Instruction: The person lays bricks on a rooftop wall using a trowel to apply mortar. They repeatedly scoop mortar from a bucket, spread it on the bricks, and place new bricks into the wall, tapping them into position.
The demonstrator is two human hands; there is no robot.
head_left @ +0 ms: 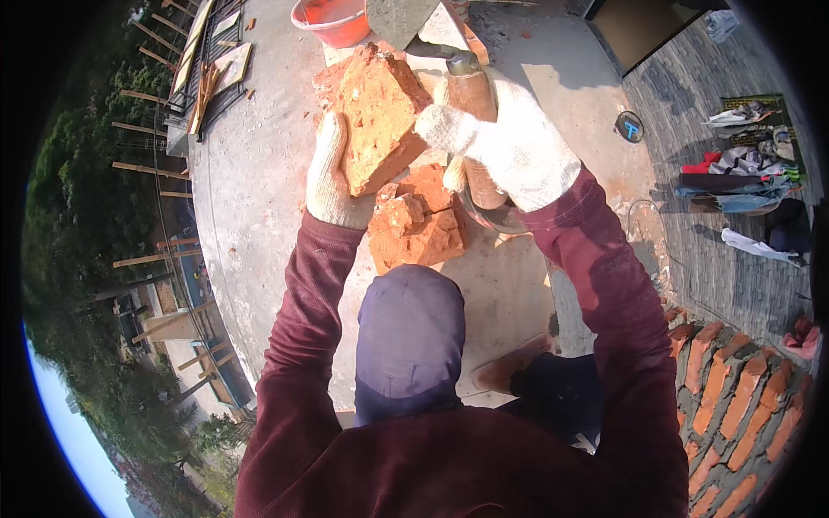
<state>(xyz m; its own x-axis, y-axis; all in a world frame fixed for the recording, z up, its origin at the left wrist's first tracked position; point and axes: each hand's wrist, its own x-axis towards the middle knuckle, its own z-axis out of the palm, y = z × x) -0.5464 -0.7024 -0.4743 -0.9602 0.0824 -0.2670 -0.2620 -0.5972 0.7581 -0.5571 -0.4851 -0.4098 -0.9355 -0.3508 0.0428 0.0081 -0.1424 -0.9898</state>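
Observation:
My left hand (331,168), in a white knit glove, grips a rough orange brick (380,121) by its left side, with the fingers hidden behind it. My right hand (522,142), gloved the same way, is closed round the thick wooden handle of a trowel (471,97). The grey trowel blade (399,19) points away from me, beyond the brick. My right thumb is close to the brick's right edge; whether they touch I cannot tell. Nearer to me, below the held brick, are broken brick pieces (419,226).
An orange-red basin (338,24) stands at the far side. At right, clothes (747,177) lie on grey tiling beside a dark round object (629,127). A brick wall with mortar joints (734,397) rises at lower right. Boards and rails (211,73) line the left edge.

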